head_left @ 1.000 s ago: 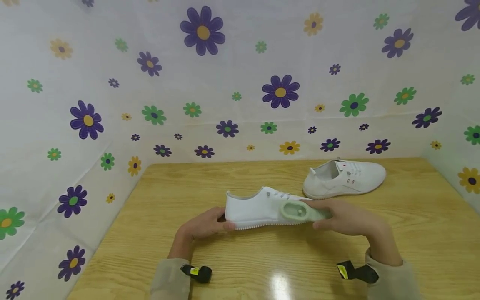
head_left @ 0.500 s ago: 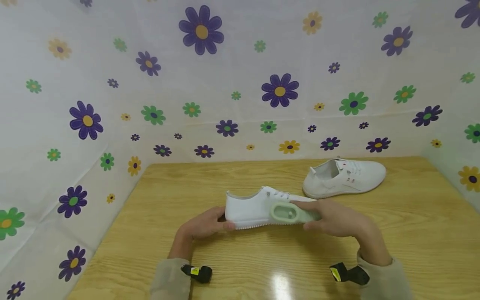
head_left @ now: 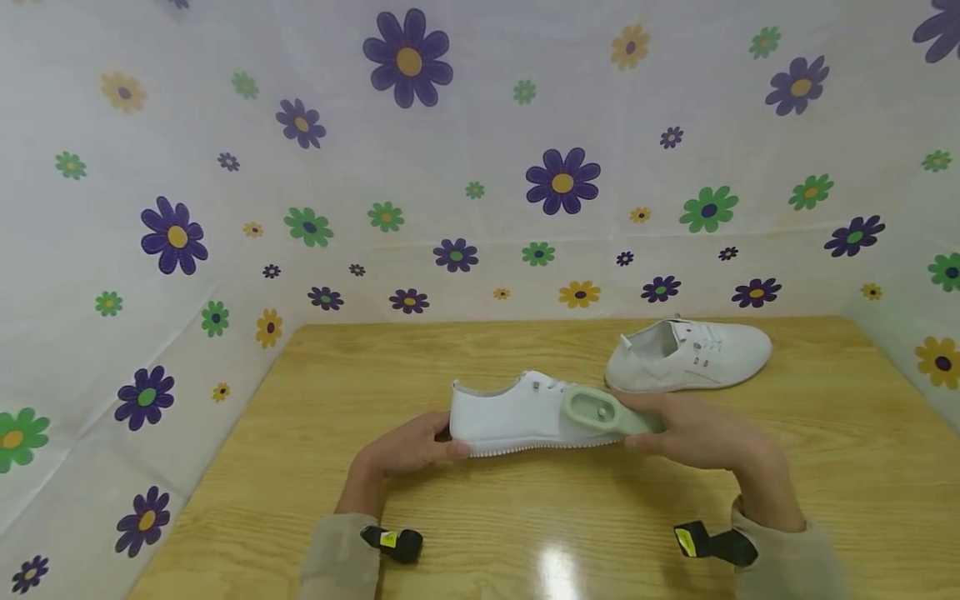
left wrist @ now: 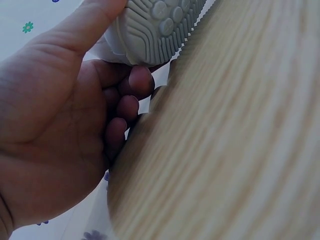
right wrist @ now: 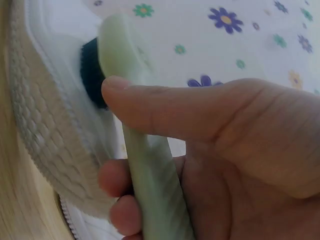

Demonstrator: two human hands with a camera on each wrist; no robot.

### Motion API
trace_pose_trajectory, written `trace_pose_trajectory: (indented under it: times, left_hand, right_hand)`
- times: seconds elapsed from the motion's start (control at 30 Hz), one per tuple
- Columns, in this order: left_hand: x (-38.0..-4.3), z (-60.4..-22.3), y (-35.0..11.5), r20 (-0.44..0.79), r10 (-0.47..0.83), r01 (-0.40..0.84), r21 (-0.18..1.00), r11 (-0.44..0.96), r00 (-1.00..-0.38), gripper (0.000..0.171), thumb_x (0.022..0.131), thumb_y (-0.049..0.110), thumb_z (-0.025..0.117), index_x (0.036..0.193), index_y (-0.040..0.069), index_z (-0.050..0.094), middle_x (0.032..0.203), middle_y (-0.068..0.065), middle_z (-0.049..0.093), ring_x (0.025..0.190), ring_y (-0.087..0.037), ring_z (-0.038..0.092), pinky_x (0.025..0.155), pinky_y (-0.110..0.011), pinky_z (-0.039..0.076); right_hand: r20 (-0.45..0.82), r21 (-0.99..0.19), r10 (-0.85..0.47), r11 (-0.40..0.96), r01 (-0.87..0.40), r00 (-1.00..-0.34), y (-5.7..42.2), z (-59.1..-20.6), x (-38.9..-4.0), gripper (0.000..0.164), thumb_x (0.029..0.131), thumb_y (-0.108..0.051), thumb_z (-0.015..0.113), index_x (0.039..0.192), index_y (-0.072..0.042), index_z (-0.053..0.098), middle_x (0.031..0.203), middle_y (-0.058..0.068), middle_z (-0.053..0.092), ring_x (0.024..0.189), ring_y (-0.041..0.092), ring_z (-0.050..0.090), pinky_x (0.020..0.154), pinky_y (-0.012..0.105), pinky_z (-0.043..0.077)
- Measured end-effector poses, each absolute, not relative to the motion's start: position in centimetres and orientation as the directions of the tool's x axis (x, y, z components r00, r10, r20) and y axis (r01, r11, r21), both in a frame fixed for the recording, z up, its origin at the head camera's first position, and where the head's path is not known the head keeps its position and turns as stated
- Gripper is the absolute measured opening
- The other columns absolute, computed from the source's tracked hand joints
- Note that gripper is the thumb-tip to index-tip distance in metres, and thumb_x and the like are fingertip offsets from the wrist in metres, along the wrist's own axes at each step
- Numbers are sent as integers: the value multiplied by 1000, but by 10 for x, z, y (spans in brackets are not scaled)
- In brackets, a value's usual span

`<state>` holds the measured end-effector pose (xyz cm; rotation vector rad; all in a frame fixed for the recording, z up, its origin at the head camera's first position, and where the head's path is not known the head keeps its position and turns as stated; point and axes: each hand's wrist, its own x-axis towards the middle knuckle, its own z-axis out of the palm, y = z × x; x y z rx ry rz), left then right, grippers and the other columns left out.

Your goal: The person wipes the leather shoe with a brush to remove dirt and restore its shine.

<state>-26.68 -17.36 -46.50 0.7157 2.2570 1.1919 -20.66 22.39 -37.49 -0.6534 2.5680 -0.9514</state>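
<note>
A white lace-up shoe is held at its heel by my left hand, toe pointing right. In the left wrist view the thumb lies along the heel and the fingers curl under the ridged sole. My right hand grips a pale green brush by its handle, its head over the front side of the shoe. The right wrist view shows dark bristles against the white upper, with the thumb pressed near the brush head and fingers wrapped round the handle.
A second white shoe stands at the back right of the wooden table, toe to the right, just behind the first shoe's toe. A white cloth with printed flowers hangs around the table's back and sides.
The brush and right hand slid left along the shoe's side, then came back right and slightly higher toward the laces. The left hand and the held shoe stay nearly in place.
</note>
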Motion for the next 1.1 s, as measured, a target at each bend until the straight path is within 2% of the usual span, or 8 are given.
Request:
trace_pose_trajectory:
  times: [0.07, 0.17, 0.27, 0.37, 0.53, 0.67, 0.87, 1.1]
  left_hand:
    - [-267, -466, -173, -170, 645, 225, 845, 484, -745, 64, 91, 54, 66, 133, 7, 54, 119, -2, 59, 106, -18, 51, 100, -38, 39]
    - [-267, -468, -172, -168, 646, 227, 847, 481, -745, 63, 91, 52, 66, 133, 7, 54, 119, -2, 59, 106, -18, 51, 100, -37, 39]
    - [-267, -467, -172, -167, 644, 224, 848, 480, -747, 61, 92, 51, 67, 133, 8, 53, 119, -1, 59, 107, -18, 51, 100, -38, 39]
    - [-268, -468, -173, -171, 644, 224, 846, 484, -746, 59, 92, 50, 66, 133, 8, 54, 119, -1, 60, 106, -18, 52, 100, -38, 39]
    - [-268, -468, -175, -167, 642, 232, 841, 489, -748, 57, 93, 50, 65, 131, 8, 55, 116, -1, 60, 104, -18, 52, 97, -37, 40]
    - [-269, -470, -174, -168, 642, 236, 836, 495, -748, 56, 93, 49, 65, 130, 9, 55, 115, -1, 60, 104, -18, 52, 97, -36, 40]
    - [-269, -469, -175, -176, 637, 225, 838, 497, -751, 57, 92, 52, 66, 128, 8, 56, 113, -1, 60, 103, -18, 52, 96, -37, 40]
    - [-270, -469, -174, -166, 644, 229, 845, 483, -747, 58, 92, 51, 66, 131, 11, 56, 116, 0, 61, 104, -19, 53, 99, -39, 40]
  right_hand:
    - [-137, -669, -528, 673, -315, -838, 219, -377, -207, 67, 96, -37, 65, 153, -12, 39, 153, 18, 41, 135, 38, 43, 106, 59, 36]
    - [-131, -671, -530, 670, -319, -838, 220, -378, -206, 68, 97, -34, 65, 154, -11, 36, 155, 20, 37, 136, 39, 41, 106, 58, 36]
    - [-156, -687, -508, 672, -276, -847, 224, -378, -206, 69, 97, -32, 64, 156, -12, 33, 149, 22, 44, 114, 34, 57, 92, 53, 49]
    - [-165, -686, -502, 677, -267, -849, 220, -377, -205, 70, 99, -33, 61, 157, -13, 28, 148, 24, 44, 109, 32, 58, 90, 52, 49]
    - [-117, -674, -521, 667, -318, -845, 203, -377, -205, 70, 102, -32, 56, 158, -9, 22, 155, 25, 33, 135, 42, 41, 107, 60, 34]
    - [-104, -678, -528, 658, -328, -843, 205, -378, -205, 70, 100, -27, 60, 157, -7, 25, 156, 23, 32, 138, 42, 38, 108, 59, 33]
    - [-125, -672, -500, 678, -298, -857, 210, -376, -203, 67, 100, -30, 60, 156, -11, 31, 152, 23, 40, 131, 39, 46, 105, 60, 37]
    - [-102, -623, -527, 695, -359, -844, 190, -375, -204, 63, 99, -27, 61, 155, -13, 35, 150, 22, 44, 120, 30, 54, 103, 57, 41]
